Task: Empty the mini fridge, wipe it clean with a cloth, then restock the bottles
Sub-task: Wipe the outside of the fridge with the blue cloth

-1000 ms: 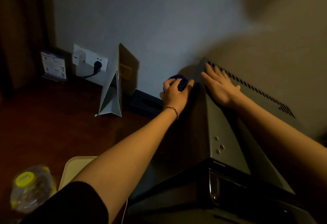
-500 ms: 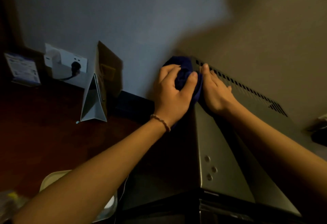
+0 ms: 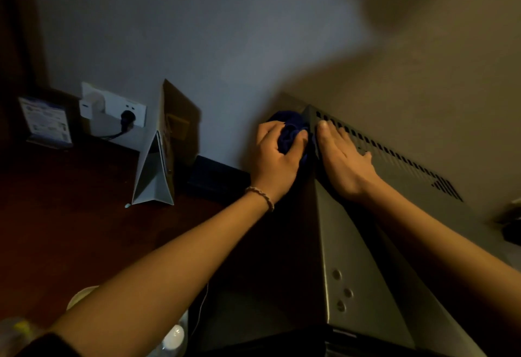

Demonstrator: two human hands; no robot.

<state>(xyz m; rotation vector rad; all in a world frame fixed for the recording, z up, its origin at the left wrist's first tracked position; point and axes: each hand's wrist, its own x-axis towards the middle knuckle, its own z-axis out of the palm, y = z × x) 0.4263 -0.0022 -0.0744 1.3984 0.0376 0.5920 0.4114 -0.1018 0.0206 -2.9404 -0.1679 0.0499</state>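
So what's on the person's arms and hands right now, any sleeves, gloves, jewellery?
No gloves. The left hand has a thin braided bracelet at the wrist, and a dark sleeve shows pushed up at the bottom edge. The right hand and forearm show nothing worn.

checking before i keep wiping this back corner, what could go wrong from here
The cloth is bunched in the left hand right at the fridge's rear vent slots, so it might snag there. The folded card standing close to the left elbow's path could get knocked over.
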